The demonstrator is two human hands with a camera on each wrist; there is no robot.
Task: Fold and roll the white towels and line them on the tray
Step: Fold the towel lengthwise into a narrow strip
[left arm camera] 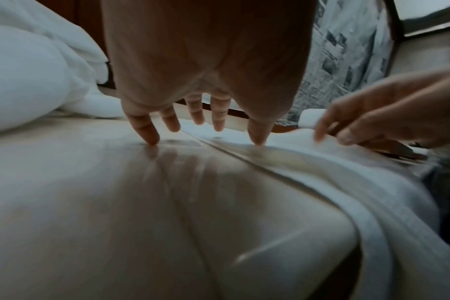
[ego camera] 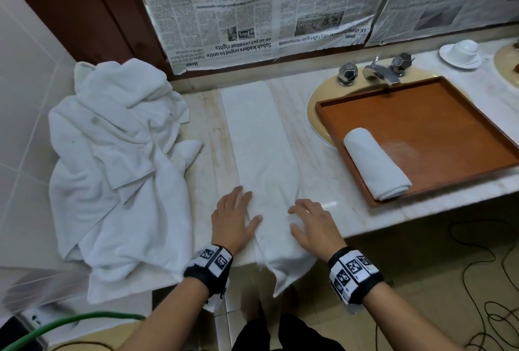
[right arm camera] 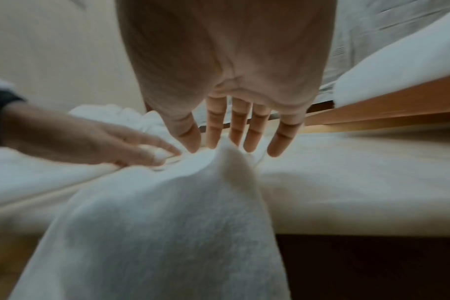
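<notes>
Head view, from left to right: a heap of crumpled white towels lies on the left end of a pale marble bench. Beside the heap, a folded towel lies as a long narrow strip running from the back wall toward the person, its near end hanging over the bench edge. The left hand lies flat with fingers spread, its thumb on the strip's left edge and its other fingertips on the marble. The right hand lies flat on the strip's right side, fingers straight and slightly apart; the right wrist view shows the cloth bunched into a ridge under its fingertips. Both wrists wear black bands with square printed markers. Further right, a brown wooden tray sits over a basin, with one rolled towel lying along its near left wall. Chrome taps stand behind the tray. Newspaper sheets cover the wall behind.
</notes>
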